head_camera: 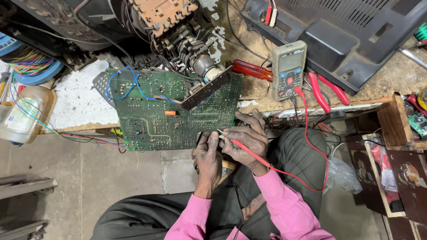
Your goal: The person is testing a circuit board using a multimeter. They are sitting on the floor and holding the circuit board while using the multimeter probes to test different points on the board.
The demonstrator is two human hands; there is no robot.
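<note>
Head view, multimeter (pixel 289 70), pliers (pixel 324 91) beside circuit board (pixel 173 111)

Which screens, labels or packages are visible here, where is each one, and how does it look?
Multimeter: on the bench above the right hand; upright grey-green box, dark screen on top, red button, red probe lead plugged in.
Plastic bottle: left edge, lying on its side; clear, with a pale label.
Plastic bag: right of the person's knee; crumpled, clear.
Left hand: at the lower edge of the green circuit board, which bears no screen.
</note>
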